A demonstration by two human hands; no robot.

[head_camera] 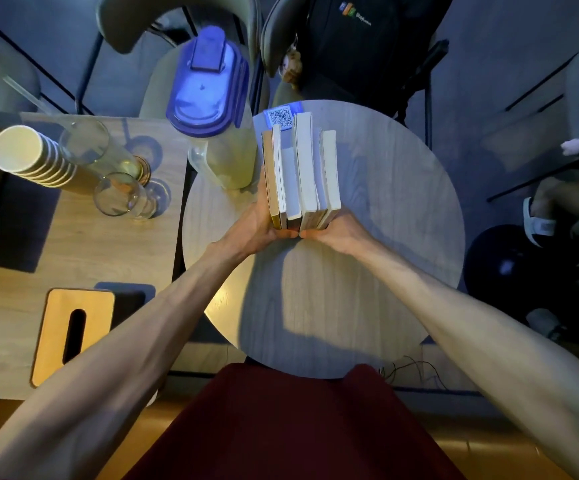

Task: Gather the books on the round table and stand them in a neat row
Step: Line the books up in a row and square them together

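Several books stand upright side by side in a tight row at the middle of the round grey wooden table, their pale page edges facing up. My left hand presses against the row's left side and near end. On the right side, my right hand does the same. Both thumbs meet at the near end of the row, so the books are squeezed between the two hands. The fingers on the far sides are hidden by the books.
A jug with a blue lid stands at the round table's left edge, close to the books. A QR card lies behind them. The neighbouring table holds stacked paper cups, glasses and a wooden tissue box. Chairs and a seated person's foot surround the table.
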